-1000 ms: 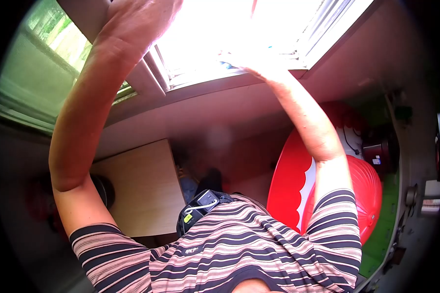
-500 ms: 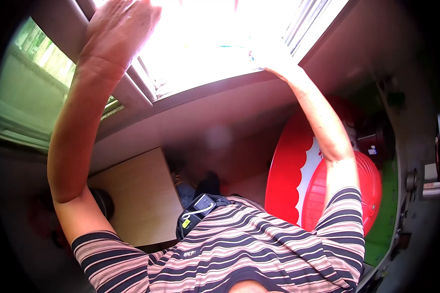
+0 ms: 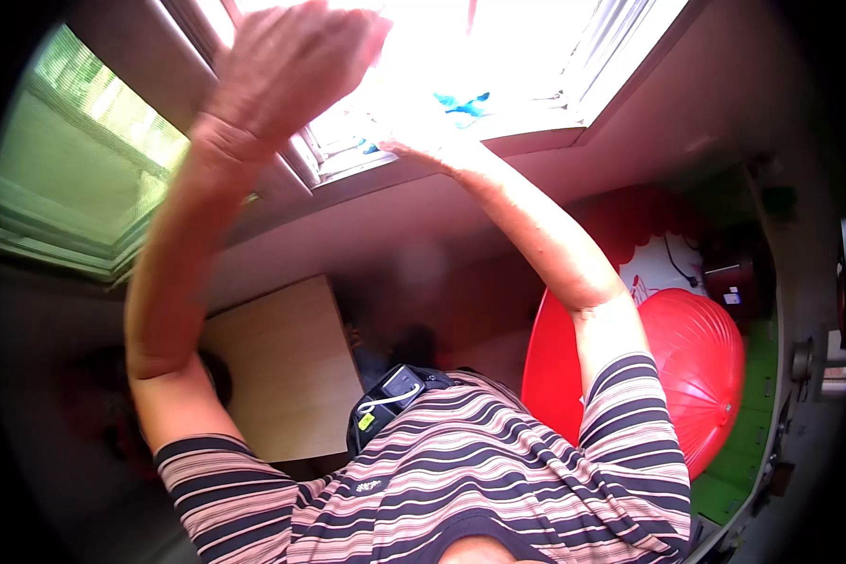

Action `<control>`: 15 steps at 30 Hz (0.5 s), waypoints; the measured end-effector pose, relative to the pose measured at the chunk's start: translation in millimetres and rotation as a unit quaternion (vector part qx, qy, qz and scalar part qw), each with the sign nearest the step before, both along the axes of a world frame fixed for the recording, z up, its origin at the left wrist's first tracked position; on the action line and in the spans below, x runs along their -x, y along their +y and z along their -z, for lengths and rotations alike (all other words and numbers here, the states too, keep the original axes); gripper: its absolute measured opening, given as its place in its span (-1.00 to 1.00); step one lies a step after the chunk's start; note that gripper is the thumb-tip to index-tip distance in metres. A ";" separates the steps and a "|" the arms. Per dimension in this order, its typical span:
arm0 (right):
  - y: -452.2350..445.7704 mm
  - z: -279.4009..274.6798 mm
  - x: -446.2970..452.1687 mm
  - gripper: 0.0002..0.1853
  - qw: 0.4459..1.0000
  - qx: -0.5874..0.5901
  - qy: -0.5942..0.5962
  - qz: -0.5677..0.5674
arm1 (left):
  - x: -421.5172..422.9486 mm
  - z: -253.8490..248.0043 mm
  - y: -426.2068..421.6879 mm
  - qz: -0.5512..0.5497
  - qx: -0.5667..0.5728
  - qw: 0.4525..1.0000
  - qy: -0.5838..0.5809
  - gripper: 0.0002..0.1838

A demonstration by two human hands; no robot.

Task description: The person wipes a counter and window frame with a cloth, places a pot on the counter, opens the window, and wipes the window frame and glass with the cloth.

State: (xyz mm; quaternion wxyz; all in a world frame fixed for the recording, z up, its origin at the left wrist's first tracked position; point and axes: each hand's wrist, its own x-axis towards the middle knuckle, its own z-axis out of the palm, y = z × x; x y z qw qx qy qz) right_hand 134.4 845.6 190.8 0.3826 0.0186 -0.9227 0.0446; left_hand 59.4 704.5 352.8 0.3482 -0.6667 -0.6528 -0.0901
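Note:
My left hand (image 3: 296,75) is raised in front of the window frame (image 3: 183,80) at the upper left, its fingers curled and partly blurred; what they hold, if anything, is hidden. Lower, at the window sill (image 3: 536,132), my right hand (image 3: 418,136) reaches left over the sill, washed out by bright light. A blue and white thing (image 3: 462,105), maybe a cloth or bag, lies by my right hand. Its fingers are too overexposed to make out their grip.
A pale wooden tabletop (image 3: 282,367) is below left. On the right are a red, ribbed round object (image 3: 696,376), a larger red and white piece (image 3: 550,367) behind it, and a dark box (image 3: 728,282). A green mesh window pane (image 3: 94,160) stands at the left.
My right hand has swept left along the sill, and more of the blue thing shows. My left hand has moved right, away from the frame's edge.

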 end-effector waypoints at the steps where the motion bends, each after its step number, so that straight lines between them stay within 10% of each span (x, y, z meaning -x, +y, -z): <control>1: 4.0 10.2 1.4 -0.70 1.000 0.002 0.007 0.001 | -6.6 19.1 6.6 0.076 -0.003 0.992 -0.101 -0.81; 4: 16.3 27.0 -6.8 -0.76 0.881 -0.428 -0.043 0.198 | -13.2 94.3 21.2 0.137 0.016 0.970 -0.199 -0.69; 5: 9.8 12.9 -17.4 -0.75 0.951 -0.252 -0.081 0.159 | -13.3 119.3 24.5 0.149 0.004 0.967 -0.208 -0.61; 6: 2.9 -5.6 -29.3 -0.74 0.985 -0.066 -0.114 0.114 | -1.9 141.0 24.5 0.105 -0.056 0.990 0.078 -0.61; 8: 7.4 -40.8 -48.2 -0.69 0.976 0.139 -0.167 0.013 | -8.3 146.4 20.9 0.109 -0.051 0.990 -0.079 -0.61; 9: 18.9 -42.3 -57.3 -0.69 0.976 0.145 -0.165 0.019 | -10.7 151.4 18.5 0.104 -0.043 0.964 -0.239 -0.62; 10: 31.1 -44.7 -65.1 -0.70 0.977 0.146 -0.152 0.019 | 2.9 167.4 12.8 -0.013 0.019 1.000 0.000 -0.62; 15: 64.4 -42.1 -109.2 -0.72 0.991 0.047 -0.060 0.110 | 10.9 175.8 16.3 0.043 0.056 0.997 0.020 -0.65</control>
